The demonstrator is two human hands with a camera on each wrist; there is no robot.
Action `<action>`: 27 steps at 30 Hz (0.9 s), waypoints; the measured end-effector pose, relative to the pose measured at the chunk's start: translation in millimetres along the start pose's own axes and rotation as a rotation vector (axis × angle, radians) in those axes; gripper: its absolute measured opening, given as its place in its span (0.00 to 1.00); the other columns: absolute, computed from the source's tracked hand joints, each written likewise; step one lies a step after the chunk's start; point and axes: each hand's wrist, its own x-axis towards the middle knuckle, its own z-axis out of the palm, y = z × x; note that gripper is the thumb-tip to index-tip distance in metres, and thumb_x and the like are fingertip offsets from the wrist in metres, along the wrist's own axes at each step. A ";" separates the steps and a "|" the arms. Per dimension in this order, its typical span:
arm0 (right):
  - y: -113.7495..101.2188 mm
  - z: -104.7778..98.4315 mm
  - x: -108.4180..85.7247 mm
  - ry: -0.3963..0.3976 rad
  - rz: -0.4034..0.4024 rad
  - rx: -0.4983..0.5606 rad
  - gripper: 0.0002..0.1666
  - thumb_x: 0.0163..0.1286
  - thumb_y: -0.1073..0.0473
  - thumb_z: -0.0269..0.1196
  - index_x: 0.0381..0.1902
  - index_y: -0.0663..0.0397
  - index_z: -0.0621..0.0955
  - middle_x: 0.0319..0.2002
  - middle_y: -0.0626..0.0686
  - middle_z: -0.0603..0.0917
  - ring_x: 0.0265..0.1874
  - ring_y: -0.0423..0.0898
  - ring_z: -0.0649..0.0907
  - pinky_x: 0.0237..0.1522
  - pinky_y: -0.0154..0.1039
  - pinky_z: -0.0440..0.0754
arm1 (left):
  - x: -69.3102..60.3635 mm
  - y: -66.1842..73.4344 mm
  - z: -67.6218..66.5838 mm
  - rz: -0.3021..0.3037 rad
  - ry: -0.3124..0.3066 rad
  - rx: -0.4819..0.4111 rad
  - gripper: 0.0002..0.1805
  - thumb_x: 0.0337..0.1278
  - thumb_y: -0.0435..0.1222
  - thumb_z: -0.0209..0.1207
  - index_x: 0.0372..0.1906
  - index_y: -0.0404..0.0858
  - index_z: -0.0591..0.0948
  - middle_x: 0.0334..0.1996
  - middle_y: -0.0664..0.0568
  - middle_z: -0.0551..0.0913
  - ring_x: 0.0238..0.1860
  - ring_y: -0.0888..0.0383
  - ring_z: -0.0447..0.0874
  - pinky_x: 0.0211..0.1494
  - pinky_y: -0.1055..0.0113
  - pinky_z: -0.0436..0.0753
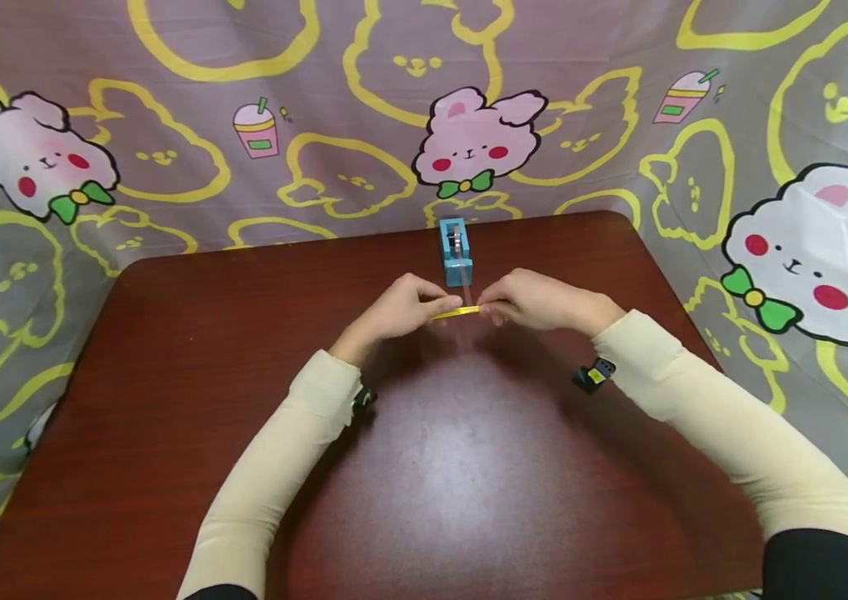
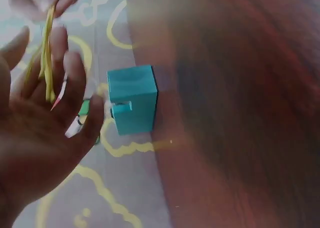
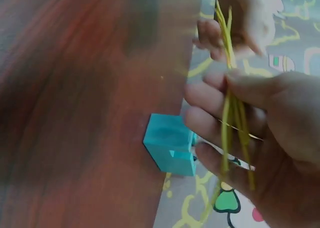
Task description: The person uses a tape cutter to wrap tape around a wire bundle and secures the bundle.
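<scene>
Both hands meet at a bundle of thin yellow strands (image 1: 461, 311) over the table's far half. My right hand (image 1: 532, 300) pinches the bundle between thumb and fingertips; in the right wrist view, strand ends fan loosely across its palm. My left hand (image 1: 409, 307) holds the other end with thumb and fingers, though their contact is partly hidden. Just beyond the hands stands a light-blue tape dispenser (image 1: 456, 254). From it a clear strip of tape (image 1: 466, 287) stretches toward the bundle between the hands.
The dark red-brown wooden table (image 1: 207, 375) has rounded far corners. Behind it and along its sides hangs a cartoon-printed cloth (image 1: 364, 100). Small dark devices are strapped at both wrists.
</scene>
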 end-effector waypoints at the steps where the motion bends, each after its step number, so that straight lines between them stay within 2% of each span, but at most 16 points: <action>1: -1.7 2.3 -0.9 0.035 -0.006 -0.048 0.07 0.75 0.63 0.61 0.37 0.51 0.85 0.24 0.46 0.82 0.24 0.43 0.79 0.31 0.42 0.78 | 2.2 -2.2 -2.8 -0.029 -0.035 -0.062 0.22 0.72 0.48 0.58 0.43 0.32 0.89 0.29 0.40 0.88 0.32 0.40 0.82 0.32 0.60 0.76; 4: -4.0 10.6 -3.8 0.128 -0.027 -0.181 0.04 0.73 0.63 0.64 0.39 0.52 0.86 0.28 0.48 0.85 0.27 0.43 0.80 0.35 0.44 0.81 | 9.1 -9.8 -9.3 -0.122 -0.166 -0.240 0.29 0.77 0.50 0.50 0.48 0.26 0.86 0.29 0.39 0.87 0.33 0.42 0.83 0.42 0.50 0.80; 6: -4.0 16.5 -5.3 0.183 -0.053 -0.274 0.05 0.72 0.64 0.65 0.41 0.54 0.87 0.32 0.49 0.87 0.30 0.45 0.83 0.38 0.46 0.82 | 13.8 -14.4 -11.9 -0.177 -0.252 -0.334 0.31 0.79 0.50 0.47 0.51 0.24 0.84 0.29 0.41 0.87 0.31 0.48 0.84 0.48 0.47 0.80; 8: -3.5 21.5 -6.8 0.235 -0.081 -0.364 0.05 0.70 0.64 0.66 0.41 0.56 0.87 0.33 0.50 0.87 0.32 0.47 0.84 0.39 0.47 0.82 | 17.6 -17.7 -13.3 -0.217 -0.318 -0.397 0.31 0.79 0.49 0.46 0.53 0.23 0.82 0.29 0.43 0.86 0.30 0.53 0.83 0.48 0.50 0.81; 11: -3.4 27.1 -8.5 0.301 -0.122 -0.471 0.03 0.68 0.64 0.68 0.39 0.58 0.86 0.30 0.51 0.86 0.29 0.49 0.82 0.35 0.46 0.81 | 21.2 -20.0 -14.3 -0.251 -0.367 -0.450 0.29 0.79 0.47 0.47 0.54 0.22 0.81 0.28 0.46 0.85 0.30 0.56 0.82 0.43 0.58 0.82; 15: -3.6 32.8 -10.2 0.346 -0.151 -0.538 0.03 0.68 0.63 0.69 0.37 0.58 0.86 0.29 0.51 0.85 0.28 0.49 0.81 0.33 0.45 0.78 | 22.5 -20.9 -14.3 -0.274 -0.393 -0.492 0.27 0.79 0.44 0.49 0.55 0.19 0.79 0.26 0.48 0.83 0.29 0.58 0.79 0.39 0.64 0.81; 20: -1.6 36.2 -10.3 0.364 -0.173 -0.572 0.03 0.67 0.64 0.69 0.37 0.58 0.85 0.29 0.50 0.86 0.30 0.49 0.81 0.34 0.44 0.78 | 22.3 -22.0 -12.7 -0.278 -0.388 -0.499 0.24 0.78 0.40 0.52 0.56 0.19 0.79 0.28 0.46 0.82 0.27 0.59 0.76 0.38 0.64 0.79; 22: -1.4 35.7 -9.7 0.366 -0.180 -0.579 0.03 0.67 0.64 0.69 0.36 0.58 0.85 0.29 0.50 0.86 0.30 0.49 0.81 0.33 0.44 0.78 | 22.0 -21.6 -12.2 -0.269 -0.372 -0.490 0.22 0.76 0.38 0.53 0.56 0.20 0.79 0.30 0.44 0.83 0.26 0.59 0.74 0.38 0.64 0.79; 24: -2.1 33.8 -9.3 0.359 -0.184 -0.576 0.02 0.67 0.65 0.69 0.36 0.57 0.85 0.29 0.50 0.85 0.29 0.49 0.81 0.33 0.45 0.78 | 21.4 -20.8 -11.9 -0.255 -0.348 -0.467 0.21 0.75 0.38 0.56 0.54 0.20 0.80 0.29 0.44 0.82 0.26 0.59 0.73 0.38 0.63 0.78; 27: -3.2 29.3 -8.3 0.341 -0.168 -0.492 0.02 0.67 0.65 0.69 0.38 0.58 0.86 0.30 0.50 0.86 0.29 0.49 0.82 0.34 0.45 0.80 | 20.8 -19.6 -11.5 -0.231 -0.297 -0.426 0.20 0.73 0.37 0.58 0.52 0.21 0.82 0.24 0.46 0.81 0.25 0.59 0.72 0.38 0.62 0.77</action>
